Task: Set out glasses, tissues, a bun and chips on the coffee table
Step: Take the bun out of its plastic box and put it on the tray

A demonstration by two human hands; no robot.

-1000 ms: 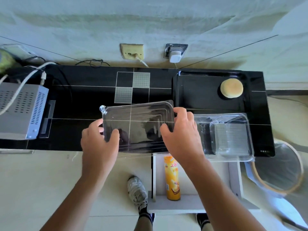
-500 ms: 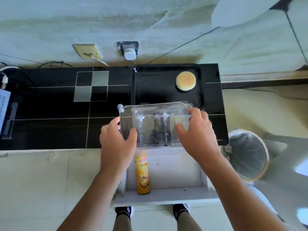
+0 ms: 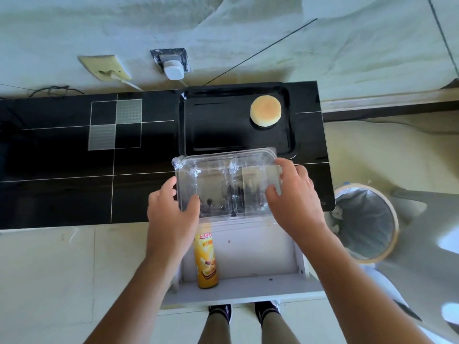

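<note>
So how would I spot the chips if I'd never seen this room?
Find the long black table against the wall. Below its near edge a white drawer stands pulled open, under the clear plastic box the hands hold. The chips can lies inside at its left: a tall yellow tube, the only thing there.

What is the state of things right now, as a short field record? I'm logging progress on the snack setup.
bun: on the black tray, far right corner
clear plastic clamshell box: closed, looks empty, held over the table's near edge
left hand: grips the box's left end
right hand: grips the box's right end
chips can: yellow, lying in the open white drawer below the box
bin: lined, on the floor at right
glasses, tissues: not in view
</note>
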